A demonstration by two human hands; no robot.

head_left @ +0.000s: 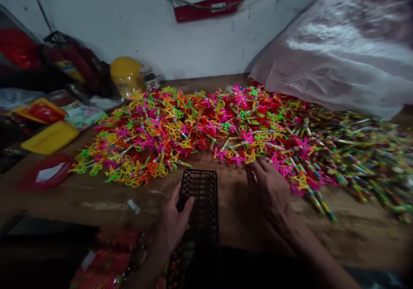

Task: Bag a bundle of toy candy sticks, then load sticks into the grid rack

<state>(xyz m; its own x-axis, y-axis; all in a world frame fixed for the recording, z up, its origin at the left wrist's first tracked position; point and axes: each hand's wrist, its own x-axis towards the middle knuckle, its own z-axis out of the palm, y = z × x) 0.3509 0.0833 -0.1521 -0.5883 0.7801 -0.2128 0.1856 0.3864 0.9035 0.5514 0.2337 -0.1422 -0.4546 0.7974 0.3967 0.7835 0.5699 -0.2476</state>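
My left hand (176, 220) is closed on the left side of a black wire-like basket (200, 203), its thumb over the rim. The basket lies at the table's front edge, and no items show in its upper part. My right hand (267, 188) is at the near edge of a big pile of bright plastic pieces (193, 125), fingers bent down at a yellow and pink piece. Its fingertips are partly hidden, so whether they hold anything cannot be told. Right of it lie thin colourful sticks (361, 155).
A clear plastic bag (332, 52) rises at the back right. At the left are a yellow helmet-like object (126, 76), a yellow tray (50, 137) and a red dish (45, 172). Red packages (106, 261) sit below the table edge (80, 220).
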